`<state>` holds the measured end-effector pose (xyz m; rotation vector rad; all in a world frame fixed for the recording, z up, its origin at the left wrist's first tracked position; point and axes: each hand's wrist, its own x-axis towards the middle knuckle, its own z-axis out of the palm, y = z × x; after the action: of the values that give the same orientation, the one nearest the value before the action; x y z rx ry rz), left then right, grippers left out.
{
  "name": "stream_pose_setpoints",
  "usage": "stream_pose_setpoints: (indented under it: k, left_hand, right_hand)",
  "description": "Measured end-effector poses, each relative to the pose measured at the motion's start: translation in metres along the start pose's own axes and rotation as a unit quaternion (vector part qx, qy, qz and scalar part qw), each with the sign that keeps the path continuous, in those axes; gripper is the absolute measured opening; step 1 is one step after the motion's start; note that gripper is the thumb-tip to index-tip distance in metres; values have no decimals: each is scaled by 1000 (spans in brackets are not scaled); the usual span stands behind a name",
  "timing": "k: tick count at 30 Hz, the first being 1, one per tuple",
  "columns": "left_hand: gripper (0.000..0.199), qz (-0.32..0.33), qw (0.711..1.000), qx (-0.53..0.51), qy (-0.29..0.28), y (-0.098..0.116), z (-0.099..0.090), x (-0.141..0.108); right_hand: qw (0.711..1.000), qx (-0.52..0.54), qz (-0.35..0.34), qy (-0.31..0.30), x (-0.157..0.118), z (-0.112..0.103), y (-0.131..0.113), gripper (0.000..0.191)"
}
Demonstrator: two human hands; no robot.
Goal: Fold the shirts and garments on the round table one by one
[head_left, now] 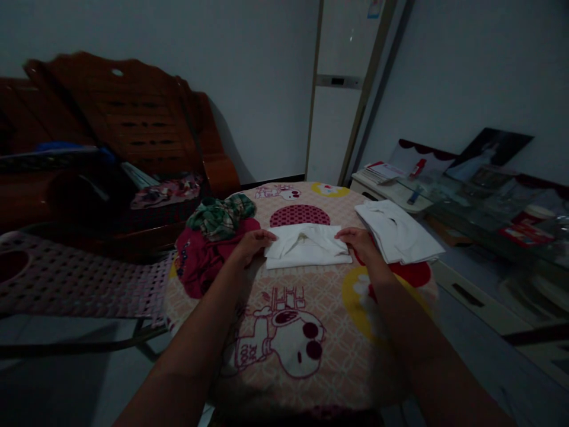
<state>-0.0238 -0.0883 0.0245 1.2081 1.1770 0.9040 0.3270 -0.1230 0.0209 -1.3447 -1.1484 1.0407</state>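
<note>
A folded white garment lies on the round table's patterned cloth, its collar facing up. My left hand pinches its left edge between thumb and fingers. At the opposite edge, my right hand grips the same garment in a similar pinch. To the right of my right hand is another folded white garment, untouched. On the left side of the table, a green plaid cloth rests on a crumpled dark red garment, close to my left hand.
A woven lounge chair stands to the left, with a carved wooden sofa behind it. Along the right runs a glass-topped cabinet holding papers and small items. A tall white appliance stands at the back.
</note>
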Motion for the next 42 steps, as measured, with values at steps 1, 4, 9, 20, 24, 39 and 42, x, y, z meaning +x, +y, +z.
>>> stream_pose_setpoints:
  k: [1, 4, 9, 20, 24, 39, 42]
  left_hand:
    - [27, 2, 1000, 2, -2, -1, 0, 0]
    - [29, 1, 1000, 18, 1, -4, -2, 0]
    - [28, 2, 998, 58, 15, -5, -3, 0]
    - [9, 109, 922, 370, 29, 21, -5, 12]
    - [30, 227, 890, 394, 8, 22, 22, 27]
    - [51, 353, 819, 435, -123, -19, 56, 45]
    - [50, 356, 792, 468, -163, -23, 60, 47]
  right_hand:
    - [1000, -14, -8, 10, 1, -1, 1, 24]
    - [997, -47, -16, 51, 5, -1, 4, 19]
    - [988, -122, 15, 96, 4, 2, 7, 15]
    - [918, -363, -61, 148, 23, -9, -13, 20]
    - [877, -456, -41, 148, 36, -4, -7, 23]
    - [832, -549, -2, 78, 64, 13, 2, 29]
    - [828, -550, 6, 110, 57, 20, 5, 28]
